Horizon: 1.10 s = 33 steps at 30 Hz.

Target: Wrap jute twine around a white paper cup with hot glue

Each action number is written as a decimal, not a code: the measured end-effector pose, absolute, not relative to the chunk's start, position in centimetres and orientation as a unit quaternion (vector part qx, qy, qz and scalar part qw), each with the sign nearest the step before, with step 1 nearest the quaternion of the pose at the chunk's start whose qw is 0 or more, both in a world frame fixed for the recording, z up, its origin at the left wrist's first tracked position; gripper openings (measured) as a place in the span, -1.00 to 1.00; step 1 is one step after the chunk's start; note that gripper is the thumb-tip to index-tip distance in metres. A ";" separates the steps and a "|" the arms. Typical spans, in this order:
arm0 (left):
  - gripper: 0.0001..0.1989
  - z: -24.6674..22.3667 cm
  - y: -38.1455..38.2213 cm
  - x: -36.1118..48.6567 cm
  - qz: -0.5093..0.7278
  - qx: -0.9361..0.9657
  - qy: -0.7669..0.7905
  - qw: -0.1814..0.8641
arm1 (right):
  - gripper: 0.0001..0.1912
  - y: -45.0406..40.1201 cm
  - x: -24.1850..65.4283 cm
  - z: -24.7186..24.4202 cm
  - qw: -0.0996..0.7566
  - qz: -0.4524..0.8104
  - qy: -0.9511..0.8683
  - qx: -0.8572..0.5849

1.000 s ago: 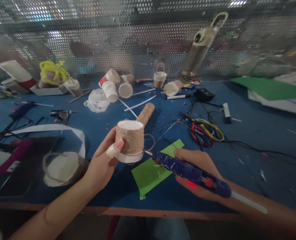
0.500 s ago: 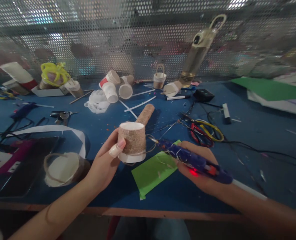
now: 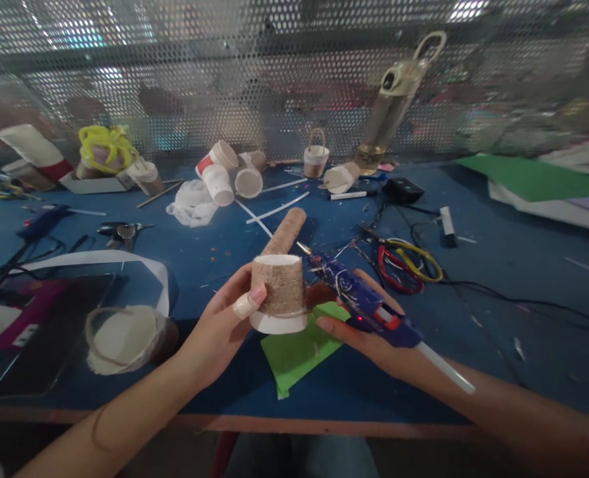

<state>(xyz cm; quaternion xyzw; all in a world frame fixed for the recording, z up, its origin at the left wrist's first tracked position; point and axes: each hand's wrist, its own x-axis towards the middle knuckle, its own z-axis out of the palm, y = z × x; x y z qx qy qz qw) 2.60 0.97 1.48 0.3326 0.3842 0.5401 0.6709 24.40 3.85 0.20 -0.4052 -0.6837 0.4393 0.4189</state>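
My left hand [image 3: 219, 328] is closed round a paper cup [image 3: 278, 289] wrapped in brown twine, its thumb pressed on the front. A bare white band shows at the lower end of the cup. In my right hand [image 3: 374, 342] lies a blue glue gun [image 3: 356, 292] with a glue stick coming out of its back; its metal tip points up and left, apart from the cup. Some right fingers reach behind the cup's right side, where I cannot tell what they touch. Behind the cup lies a twine-wrapped roll [image 3: 287, 229]. Green paper [image 3: 297, 362] lies beneath.
Scissors [image 3: 404, 262] and a black cable lie at right, and a bottle [image 3: 388, 109] leans on the perforated metal panel. A twine-handled cup [image 3: 125, 338] and a phone [image 3: 50, 345] are at left. Several paper cups [image 3: 219, 182] lie at the back.
The cup has shifted slightly right and down in my left hand. My right hand has come closer to it, and the glue gun's tip has swung up, away from the cup's side.
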 end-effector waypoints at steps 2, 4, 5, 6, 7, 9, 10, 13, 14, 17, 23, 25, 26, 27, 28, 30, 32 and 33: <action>-0.75 1.4 1.0 2.6 0.536 0.334 0.383 0.674 | -0.85 3.8 24.3 0.1 0.417 0.454 -0.677 -0.402; -0.74 1.4 1.0 2.6 0.530 0.340 0.389 0.672 | -0.88 3.8 24.4 0.0 0.395 0.457 -0.685 -0.408; -0.72 1.4 1.0 2.5 0.529 0.345 0.393 0.669 | -0.88 3.8 24.4 0.0 0.389 0.453 -0.688 -0.412; -0.71 1.4 1.0 2.5 0.527 0.350 0.395 0.666 | -0.88 3.8 24.5 0.1 0.388 0.451 -0.689 -0.415; -0.69 1.4 1.0 2.5 0.527 0.356 0.398 0.662 | -0.87 3.8 24.6 0.1 0.396 0.448 -0.685 -0.415; -0.68 1.4 1.0 2.5 0.529 0.362 0.404 0.652 | -0.86 3.9 24.7 0.4 0.402 0.452 -0.681 -0.413; -0.68 1.4 1.0 2.4 0.530 0.363 0.409 0.648 | -0.86 3.9 24.7 0.6 0.400 0.455 -0.680 -0.413; -0.67 1.2 1.1 2.4 0.530 0.367 0.426 0.634 | -0.92 4.0 24.7 0.9 0.389 0.467 -0.673 -0.421; -0.66 1.2 1.1 2.4 0.530 0.371 0.430 0.630 | -0.92 4.0 24.7 0.9 0.389 0.475 -0.665 -0.425; -0.62 1.1 1.2 2.4 0.532 0.384 0.442 0.612 | -0.88 4.1 24.8 0.6 0.405 0.495 -0.638 -0.429; -0.64 1.0 1.2 2.4 0.532 0.400 0.473 0.577 | -0.86 4.3 25.2 0.1 0.435 0.497 -0.644 -0.386; -0.64 1.0 1.2 2.3 0.538 0.392 0.479 0.572 | -0.85 4.4 25.3 0.1 0.434 0.497 -0.644 -0.388; -0.64 1.0 1.3 2.3 0.540 0.390 0.479 0.572 | -0.85 4.4 25.3 0.1 0.429 0.496 -0.644 -0.394; -0.64 1.0 1.3 2.3 0.541 0.389 0.478 0.572 | -0.84 4.5 25.3 0.2 0.423 0.492 -0.646 -0.402; -0.64 1.0 1.3 2.3 0.542 0.389 0.476 0.573 | -0.84 4.6 25.3 0.3 0.414 0.488 -0.650 -0.411; -0.64 1.1 1.3 2.3 0.541 0.390 0.473 0.575 | -0.84 4.7 25.3 0.6 0.393 0.479 -0.660 -0.425; -0.64 1.2 1.2 2.3 0.539 0.388 0.474 0.578 | -0.83 4.8 25.2 0.9 0.381 0.469 -0.668 -0.433; -0.63 1.3 1.2 2.4 0.536 0.386 0.473 0.583 | -0.83 4.8 25.2 1.0 0.380 0.468 -0.668 -0.436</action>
